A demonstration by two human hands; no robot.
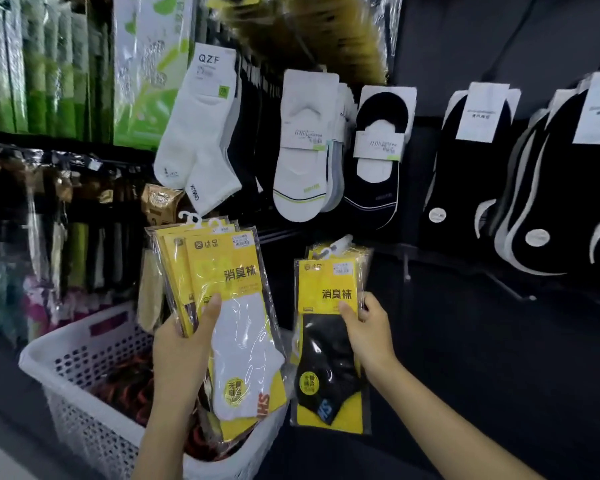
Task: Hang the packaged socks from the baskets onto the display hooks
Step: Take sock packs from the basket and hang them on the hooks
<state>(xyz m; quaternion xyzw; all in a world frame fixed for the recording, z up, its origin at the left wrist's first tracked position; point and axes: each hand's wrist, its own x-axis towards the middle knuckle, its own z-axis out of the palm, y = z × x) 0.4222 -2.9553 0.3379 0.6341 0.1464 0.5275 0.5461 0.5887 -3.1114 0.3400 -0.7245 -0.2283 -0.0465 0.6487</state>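
Note:
My left hand (184, 344) grips a fanned stack of yellow sock packs (236, 306), the front one showing a white sock, with white plastic hangers at the top. My right hand (364, 327) pinches a smaller bunch of yellow packs with a black sock (329, 358), thumb on the front, hangers up. Both bunches are held upright in front of the black display wall, just above and right of the white perforated basket (84, 386). A bare metal hook (520, 289) sticks out of the wall to the right of my right hand.
Hanging on the wall are white ankle socks (201, 133), white no-show socks (302, 150), black no-show socks (378, 157) and black socks with white trim (471, 168). Packaged goods fill racks at the left (49, 202). More packs lie in the basket.

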